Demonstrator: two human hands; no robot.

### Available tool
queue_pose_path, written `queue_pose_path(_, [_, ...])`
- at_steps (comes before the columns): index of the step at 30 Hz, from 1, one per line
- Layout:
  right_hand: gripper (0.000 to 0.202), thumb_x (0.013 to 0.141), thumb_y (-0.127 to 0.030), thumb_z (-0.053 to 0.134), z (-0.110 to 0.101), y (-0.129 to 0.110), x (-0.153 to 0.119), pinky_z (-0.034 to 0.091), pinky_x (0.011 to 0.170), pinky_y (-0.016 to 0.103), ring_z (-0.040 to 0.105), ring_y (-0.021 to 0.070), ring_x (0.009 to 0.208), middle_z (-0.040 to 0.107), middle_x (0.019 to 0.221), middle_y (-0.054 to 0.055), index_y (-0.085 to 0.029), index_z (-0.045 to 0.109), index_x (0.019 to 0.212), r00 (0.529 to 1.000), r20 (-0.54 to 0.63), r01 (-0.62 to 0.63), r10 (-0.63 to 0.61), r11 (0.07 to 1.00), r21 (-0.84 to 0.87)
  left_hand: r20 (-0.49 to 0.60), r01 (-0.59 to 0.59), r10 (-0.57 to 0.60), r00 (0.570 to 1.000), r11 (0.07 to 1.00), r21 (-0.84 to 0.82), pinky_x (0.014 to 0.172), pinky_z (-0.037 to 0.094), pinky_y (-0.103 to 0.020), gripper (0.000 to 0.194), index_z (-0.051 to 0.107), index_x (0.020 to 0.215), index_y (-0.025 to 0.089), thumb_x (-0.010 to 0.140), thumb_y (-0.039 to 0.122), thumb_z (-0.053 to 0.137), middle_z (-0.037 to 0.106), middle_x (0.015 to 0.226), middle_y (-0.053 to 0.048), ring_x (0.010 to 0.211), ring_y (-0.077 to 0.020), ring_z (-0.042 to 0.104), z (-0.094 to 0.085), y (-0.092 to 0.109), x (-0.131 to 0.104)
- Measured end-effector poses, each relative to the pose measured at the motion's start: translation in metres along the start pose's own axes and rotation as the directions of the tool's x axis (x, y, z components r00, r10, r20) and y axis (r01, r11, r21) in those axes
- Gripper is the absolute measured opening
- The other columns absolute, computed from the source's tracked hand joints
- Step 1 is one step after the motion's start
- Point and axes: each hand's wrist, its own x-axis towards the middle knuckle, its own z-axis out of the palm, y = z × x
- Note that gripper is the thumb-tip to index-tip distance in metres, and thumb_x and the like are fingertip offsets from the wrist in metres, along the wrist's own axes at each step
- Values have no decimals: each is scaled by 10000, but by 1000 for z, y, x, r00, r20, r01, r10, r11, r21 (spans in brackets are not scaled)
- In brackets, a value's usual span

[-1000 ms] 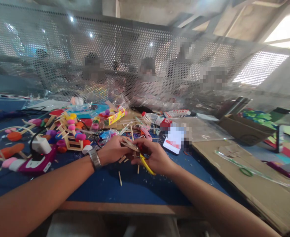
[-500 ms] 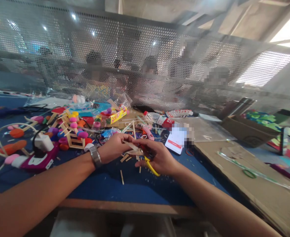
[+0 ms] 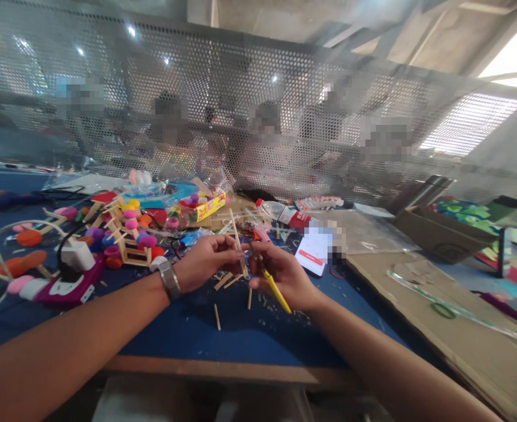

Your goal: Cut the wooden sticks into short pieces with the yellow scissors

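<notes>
My left hand (image 3: 212, 261), a metal-banded watch on its wrist, is closed and pinches thin wooden sticks (image 3: 236, 230) that stand nearly upright between thumb and fingers. Close beside it, my right hand (image 3: 285, 272) is wrapped round yellow-handled pliers (image 3: 276, 292); the fingers hide much of the tool, and its jaw end points toward the sticks. I cannot tell if the jaws touch them. Below the hands, short cut stick pieces (image 3: 217, 316) and small chips are scattered on the blue tabletop (image 3: 174, 334).
A stick frame (image 3: 136, 255) with colourful bottle caps and a purple power strip (image 3: 76, 281) lie left. Behind are a yellow box (image 3: 211, 205) and a plastic bottle (image 3: 285, 214). A lit phone (image 3: 313, 252) and cardboard (image 3: 452, 310) lie right. People sit behind a perforated screen (image 3: 241, 76).
The sticks have turned from lying flat between the hands to nearly upright in my left hand. My right hand has drawn slightly apart, and the pliers' yellow handle shows more.
</notes>
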Motion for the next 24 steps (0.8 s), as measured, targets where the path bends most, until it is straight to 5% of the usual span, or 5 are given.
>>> queue_pose_path(7, [553,858,-697,571,5,-3,-2,506,655,331,554,189,718,577,849,40,-248,565,1180,998,-52,-28,44,963,269,-185,-195,166,969,969,-150,651,537,-222,364,606,704,129,625,320,906,686,669,2,621,-101,641,0,8,2])
queue_pose_path(24, [513,832,-671,621,5,-9,0,413,516,250,483,128,581,538,738,-11,-202,574,1037,984,-59,-167,169,985,37,-192,-241,206,959,953,-182,558,485,-197,338,642,740,137,621,293,917,647,622,28,549,-88,612,2,9,-1])
